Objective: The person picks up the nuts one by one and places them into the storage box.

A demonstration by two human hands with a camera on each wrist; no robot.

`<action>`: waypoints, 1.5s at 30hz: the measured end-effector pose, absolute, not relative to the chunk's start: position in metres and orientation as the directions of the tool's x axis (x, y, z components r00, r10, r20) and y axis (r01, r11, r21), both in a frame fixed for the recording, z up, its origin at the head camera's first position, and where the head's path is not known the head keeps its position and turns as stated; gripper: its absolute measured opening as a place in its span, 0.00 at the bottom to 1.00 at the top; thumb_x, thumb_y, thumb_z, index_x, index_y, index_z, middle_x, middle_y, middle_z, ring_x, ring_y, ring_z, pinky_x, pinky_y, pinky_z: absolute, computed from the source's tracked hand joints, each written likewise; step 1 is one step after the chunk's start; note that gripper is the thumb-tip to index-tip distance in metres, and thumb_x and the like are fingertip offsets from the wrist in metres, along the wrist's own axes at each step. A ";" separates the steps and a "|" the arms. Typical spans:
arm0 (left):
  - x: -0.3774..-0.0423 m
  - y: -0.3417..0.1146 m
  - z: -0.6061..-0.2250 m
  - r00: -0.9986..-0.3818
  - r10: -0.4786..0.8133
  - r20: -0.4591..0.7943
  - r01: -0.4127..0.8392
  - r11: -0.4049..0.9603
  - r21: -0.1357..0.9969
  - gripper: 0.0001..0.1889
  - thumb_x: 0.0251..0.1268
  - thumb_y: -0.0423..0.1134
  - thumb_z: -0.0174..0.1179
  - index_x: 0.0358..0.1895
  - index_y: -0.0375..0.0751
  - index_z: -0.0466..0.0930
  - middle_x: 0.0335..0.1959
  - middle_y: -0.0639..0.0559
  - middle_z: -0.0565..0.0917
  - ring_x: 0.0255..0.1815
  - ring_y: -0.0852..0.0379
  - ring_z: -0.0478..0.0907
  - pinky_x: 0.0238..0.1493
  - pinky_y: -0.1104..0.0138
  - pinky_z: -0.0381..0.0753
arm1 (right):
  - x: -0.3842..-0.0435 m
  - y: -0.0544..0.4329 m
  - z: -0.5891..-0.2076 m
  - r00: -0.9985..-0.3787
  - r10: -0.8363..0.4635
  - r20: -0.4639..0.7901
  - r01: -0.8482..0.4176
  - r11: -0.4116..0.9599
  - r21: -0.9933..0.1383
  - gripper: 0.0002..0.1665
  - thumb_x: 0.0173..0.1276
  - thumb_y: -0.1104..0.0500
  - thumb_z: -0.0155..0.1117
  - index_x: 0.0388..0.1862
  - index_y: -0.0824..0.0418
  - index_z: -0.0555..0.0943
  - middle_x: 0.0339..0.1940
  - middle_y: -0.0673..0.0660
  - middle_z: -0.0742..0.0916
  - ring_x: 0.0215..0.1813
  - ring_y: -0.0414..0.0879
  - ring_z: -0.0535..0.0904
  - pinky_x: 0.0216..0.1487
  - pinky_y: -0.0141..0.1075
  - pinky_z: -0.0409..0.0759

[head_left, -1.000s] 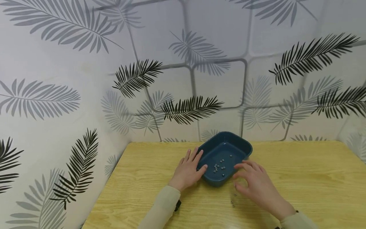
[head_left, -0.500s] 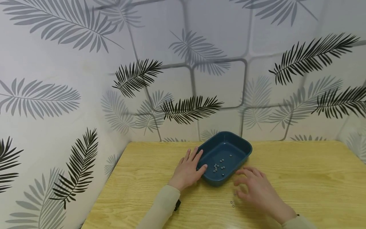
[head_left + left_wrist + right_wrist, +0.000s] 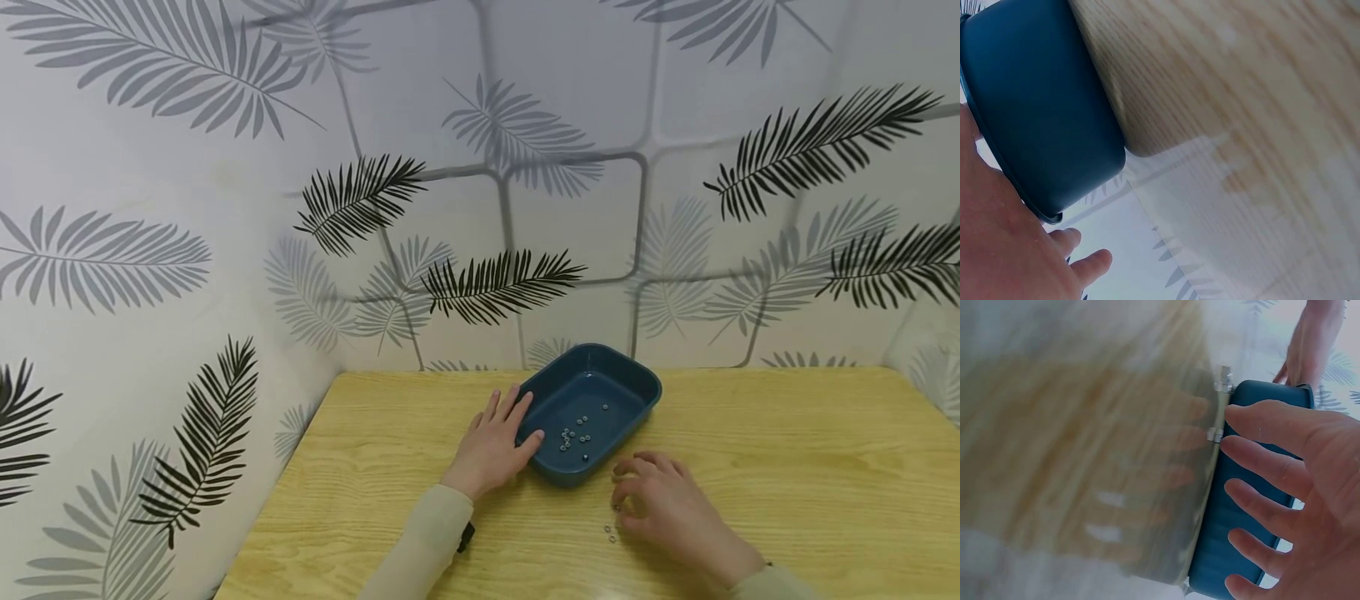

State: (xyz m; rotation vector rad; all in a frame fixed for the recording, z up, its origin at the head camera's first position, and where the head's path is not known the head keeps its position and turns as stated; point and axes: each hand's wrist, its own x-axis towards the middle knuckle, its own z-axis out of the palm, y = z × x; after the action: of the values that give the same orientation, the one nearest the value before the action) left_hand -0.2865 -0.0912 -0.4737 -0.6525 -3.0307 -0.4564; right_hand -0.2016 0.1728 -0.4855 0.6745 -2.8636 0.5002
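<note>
A dark blue rectangular tray (image 3: 630, 375) holds several small metal nuts (image 3: 584, 439). My left hand (image 3: 491, 450) rests on its left rim, fingers extended along the wall and thumb over the edge. In the left wrist view, two fingers stick out past the rim of the tray (image 3: 1041, 112). My right hand (image 3: 671, 508) is low over the table at the tray's near right corner, fingers bent and spread. In the right wrist view, a nut (image 3: 1214, 435) lies right at the tips of the thumb and index finger, which stand apart. Two other nuts (image 3: 610, 534) lie just left of that hand.
The light wood-grain table (image 3: 390, 433) has a glossy surface and meets a wall (image 3: 570, 225) with a feather pattern behind the tray. Another patterned wall (image 3: 247, 292) runs along the left side.
My right hand has moved down and toward me, from beside the tray's right rim to the loose nuts on the table. The left hand and tray have stayed in place.
</note>
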 end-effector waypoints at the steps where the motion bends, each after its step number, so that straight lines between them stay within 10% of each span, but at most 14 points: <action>1: -0.287 -0.091 -0.474 -0.913 0.402 0.068 0.404 0.871 0.280 0.36 0.76 0.65 0.38 0.80 0.57 0.47 0.81 0.52 0.45 0.80 0.47 0.39 0.73 0.47 0.52 | -0.202 0.172 -0.486 -0.890 -0.404 0.213 -0.452 0.845 -0.286 0.07 0.52 0.54 0.76 0.26 0.42 0.86 0.49 0.48 0.83 0.62 0.58 0.71 0.59 0.64 0.65; 45: -0.286 -0.092 -0.475 -0.909 0.405 0.095 0.414 0.862 0.293 0.36 0.75 0.65 0.39 0.80 0.54 0.50 0.80 0.50 0.47 0.80 0.45 0.40 0.72 0.45 0.52 | -0.207 0.172 -0.475 -0.882 -0.393 0.260 -0.460 0.836 -0.298 0.07 0.51 0.57 0.75 0.20 0.45 0.85 0.43 0.49 0.85 0.52 0.53 0.75 0.56 0.57 0.71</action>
State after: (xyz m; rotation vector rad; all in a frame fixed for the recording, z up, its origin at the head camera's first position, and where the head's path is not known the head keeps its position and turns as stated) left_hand -0.2862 -0.0920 -0.4746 -0.6607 -3.0015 -0.4834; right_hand -0.2066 0.1716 -0.4746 0.6632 -2.8279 0.5295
